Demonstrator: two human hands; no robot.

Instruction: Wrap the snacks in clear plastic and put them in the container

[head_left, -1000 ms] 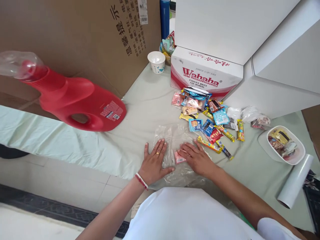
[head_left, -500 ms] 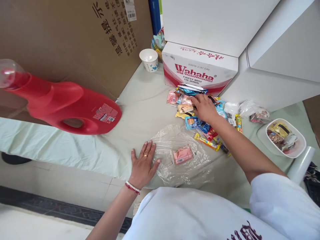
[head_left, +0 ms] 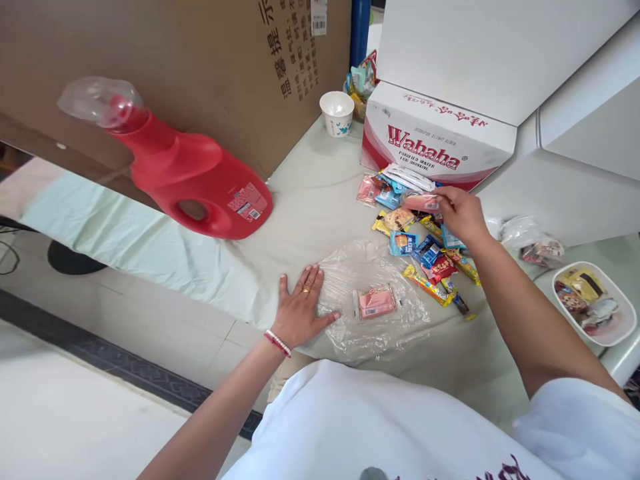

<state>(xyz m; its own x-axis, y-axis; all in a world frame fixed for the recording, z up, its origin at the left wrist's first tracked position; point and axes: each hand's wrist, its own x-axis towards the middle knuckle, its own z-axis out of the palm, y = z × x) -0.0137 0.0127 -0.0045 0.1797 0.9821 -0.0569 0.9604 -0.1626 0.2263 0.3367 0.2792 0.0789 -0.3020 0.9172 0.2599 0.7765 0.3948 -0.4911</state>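
My left hand [head_left: 301,308] lies flat with fingers spread on the left edge of a clear plastic sheet [head_left: 373,333], pressing it to the pale green tablecloth. A pink snack packet [head_left: 376,303] rests in the middle of that sheet. My right hand [head_left: 461,212] is over the pile of small snack packets [head_left: 423,247] and is closed on a pink packet [head_left: 420,202] lifted just above the pile.
A red detergent jug [head_left: 193,177] lies on its side at the left. A paper cup [head_left: 337,112] and a white-and-red Wahaha carton [head_left: 436,141] stand at the back, large cardboard [head_left: 175,53] behind. A white bowl of snacks [head_left: 595,303] sits at the right.
My right hand left the plastic sheet, reached up to the snack pile and has picked up a pink packet. My left hand stayed flat on the sheet.
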